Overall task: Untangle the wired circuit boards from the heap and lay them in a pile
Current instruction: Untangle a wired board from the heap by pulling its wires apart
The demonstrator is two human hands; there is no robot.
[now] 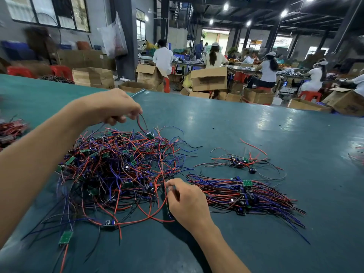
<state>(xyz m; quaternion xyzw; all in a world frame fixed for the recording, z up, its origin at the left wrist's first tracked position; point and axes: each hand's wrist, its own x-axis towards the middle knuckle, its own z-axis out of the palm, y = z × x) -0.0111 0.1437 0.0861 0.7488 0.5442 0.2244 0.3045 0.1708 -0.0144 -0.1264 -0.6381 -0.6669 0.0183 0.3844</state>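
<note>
A tangled heap (122, 166) of small green circuit boards with red, blue and black wires lies on the green table (256, 131). My left hand (116, 107) is raised above the heap's far side and pinches wires that run down to a small board (150, 135). My right hand (187, 200) rests at the heap's right edge, its fingers pinching red wires. To its right lies a combed pile (244, 194) of boards with wires laid side by side. A smaller loose cluster (239, 162) lies beyond that pile.
Another bundle of wired boards (9, 131) lies at the table's left edge, and a few wires (357, 156) show at the right edge. Beyond the table stand cardboard boxes (208, 78), red stools and several seated people at work benches.
</note>
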